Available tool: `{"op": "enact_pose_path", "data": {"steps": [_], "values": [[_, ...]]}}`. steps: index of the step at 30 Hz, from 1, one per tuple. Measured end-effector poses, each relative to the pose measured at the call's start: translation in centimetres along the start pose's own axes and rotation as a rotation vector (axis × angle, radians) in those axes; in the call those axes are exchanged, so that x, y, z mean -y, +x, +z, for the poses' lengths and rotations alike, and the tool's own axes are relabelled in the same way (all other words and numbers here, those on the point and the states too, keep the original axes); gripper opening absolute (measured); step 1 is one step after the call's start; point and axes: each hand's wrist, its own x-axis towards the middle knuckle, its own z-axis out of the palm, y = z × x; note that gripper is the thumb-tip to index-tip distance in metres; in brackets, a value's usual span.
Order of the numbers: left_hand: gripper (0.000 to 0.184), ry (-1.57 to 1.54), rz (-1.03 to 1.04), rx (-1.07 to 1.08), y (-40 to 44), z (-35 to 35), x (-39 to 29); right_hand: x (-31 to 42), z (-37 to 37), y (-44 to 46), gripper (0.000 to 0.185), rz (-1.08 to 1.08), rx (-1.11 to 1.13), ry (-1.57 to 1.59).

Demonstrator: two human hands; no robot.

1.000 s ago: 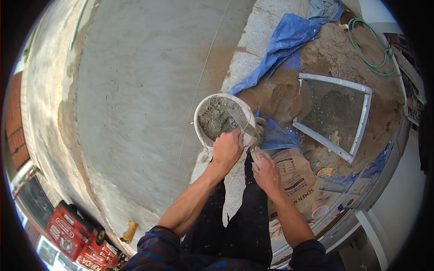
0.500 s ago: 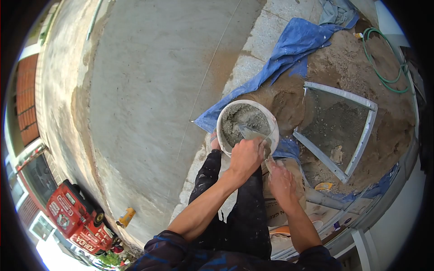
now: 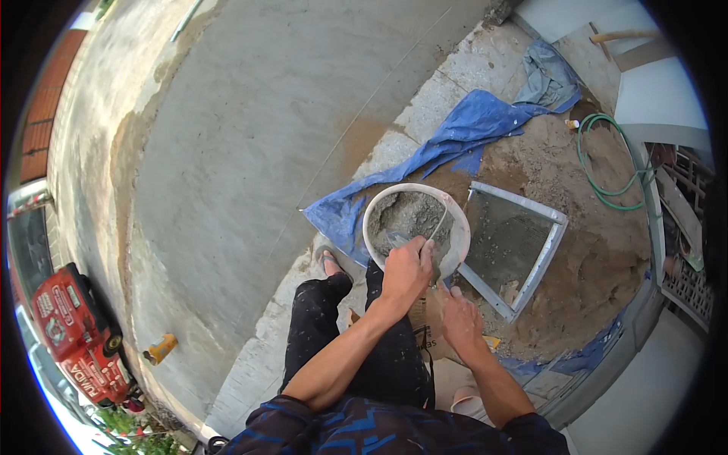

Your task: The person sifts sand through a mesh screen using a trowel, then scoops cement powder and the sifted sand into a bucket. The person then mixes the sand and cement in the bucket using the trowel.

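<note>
A whitish bucket [image 3: 464, 241] holds grey mortar [image 3: 408, 212], with its thin wire handle running across the opening toward my left hand. My left hand [image 3: 406, 271] is closed at the bucket's near rim. Under its fingers a pale trowel blade [image 3: 397, 239] shows in the mortar, and the trowel's grip is hidden in the fist. Just right of it and lower, my right hand [image 3: 461, 320] is closed, close to the outside of the bucket. A small greyish edge shows at its fingertips, but what it holds is mostly hidden.
A framed mesh screen [image 3: 523, 246] lies on the sand pile [image 3: 607, 250], right of the bucket. Blue tarp [image 3: 455, 133] stretches behind, and a green hose [image 3: 584, 159] coils farther right. Smooth grey concrete [image 3: 243, 136] spans the left, with a yellow container [image 3: 160, 349] and red machine [image 3: 76, 326] beyond.
The view has shifted and turned. Both hands stay at the bucket's near side. The trowel blade now sits lower and farther left in the mortar, and one foot has come into fuller view.
</note>
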Motion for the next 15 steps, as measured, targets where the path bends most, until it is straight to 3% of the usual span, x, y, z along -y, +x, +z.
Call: {"op": "enact_pose_path", "data": {"steps": [2,5,12,14,15], "values": [[0.028,-0.078,-0.040,-0.078,-1.5,-1.3,-1.0,-0.4,-1.9,-2.5,0.048,-0.011,-0.130,0.021],[0.030,-0.213,-0.064,-0.085,-3.5,-3.6,-2.1,0.1,-3.1,-3.8,0.048,-0.003,-0.149,-0.041],[0.031,-0.467,-0.188,-0.537,-15.4,-12.1,5.2,13.2,-3.4,-1.9,0.054,-0.458,0.005,-0.411],[0.031,-0.536,-0.226,-0.633,-19.0,-14.2,6.5,18.1,-1.9,-1.8,0.057,-0.462,0.181,-0.688],[0.031,-0.564,-0.208,-0.687,-20.0,-15.5,6.9,20.2,-2.0,-2.3,0.057,-0.495,0.155,-0.737]]}}
